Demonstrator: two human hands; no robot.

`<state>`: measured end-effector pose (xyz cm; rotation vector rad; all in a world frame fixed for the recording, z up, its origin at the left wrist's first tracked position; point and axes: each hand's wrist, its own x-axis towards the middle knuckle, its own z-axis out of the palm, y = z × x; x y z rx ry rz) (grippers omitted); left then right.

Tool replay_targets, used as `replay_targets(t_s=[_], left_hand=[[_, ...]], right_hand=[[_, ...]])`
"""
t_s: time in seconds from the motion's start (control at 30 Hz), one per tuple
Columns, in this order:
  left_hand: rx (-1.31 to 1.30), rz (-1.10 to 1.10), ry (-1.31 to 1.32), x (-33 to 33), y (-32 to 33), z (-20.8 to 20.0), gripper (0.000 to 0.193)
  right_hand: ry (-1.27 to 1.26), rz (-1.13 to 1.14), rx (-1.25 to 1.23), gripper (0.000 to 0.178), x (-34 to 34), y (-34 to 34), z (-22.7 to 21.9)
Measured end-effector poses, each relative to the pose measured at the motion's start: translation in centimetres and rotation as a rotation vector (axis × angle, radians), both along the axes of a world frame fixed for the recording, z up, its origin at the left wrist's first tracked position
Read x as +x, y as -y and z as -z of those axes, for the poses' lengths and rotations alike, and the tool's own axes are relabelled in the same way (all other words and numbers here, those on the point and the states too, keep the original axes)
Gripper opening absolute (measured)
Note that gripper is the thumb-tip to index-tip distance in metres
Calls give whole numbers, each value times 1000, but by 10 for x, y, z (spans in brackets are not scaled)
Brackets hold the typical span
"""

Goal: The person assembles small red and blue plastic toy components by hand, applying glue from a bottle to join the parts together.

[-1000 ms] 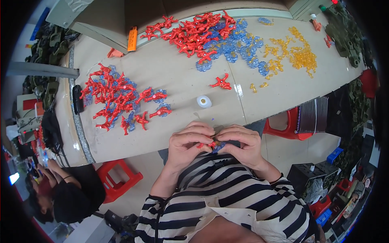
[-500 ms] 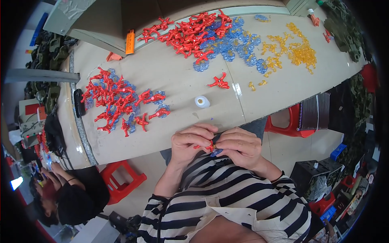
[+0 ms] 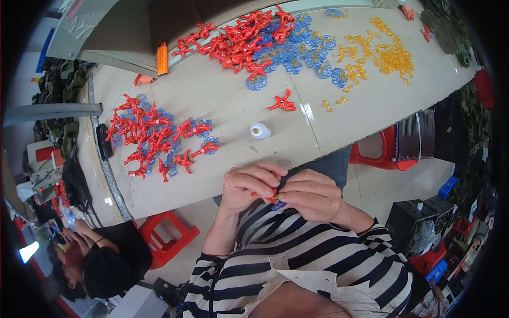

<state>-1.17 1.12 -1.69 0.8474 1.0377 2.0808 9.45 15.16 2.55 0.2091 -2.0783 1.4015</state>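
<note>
pinching a small red and blue toy piece (image 3: pixel 273 199) between left hand (image 3: pixel 249 186) and right hand (image 3: pixel 313 195), both grips unmoved from a second ago; table (image 3: pixel 233 106) at twelve o'clock.

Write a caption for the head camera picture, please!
Both hands, left hand and right hand, pinch a small red and blue plastic piece beside a table.

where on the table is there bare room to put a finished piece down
Bare table lies between the left heap of red and blue pieces, the far red pile and the small white bottle. More lies right of the lone red piece, below the yellow parts. The far edge is crowded.
</note>
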Motion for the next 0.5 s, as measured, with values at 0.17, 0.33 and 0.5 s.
replay_targets(t_s=[0.17,0.33,0.5], left_hand=[[10,-9,-46,-2,0,-3,16],[-59,92,-78,-4,2,-7,16],[-105,-50,-148,-2,4,-10,22]], right_hand=[[49,-6,-30,28,3,1,1],[-17,-80,-49,30,4,-2,4],[65,56,5,27,7,4,3]])
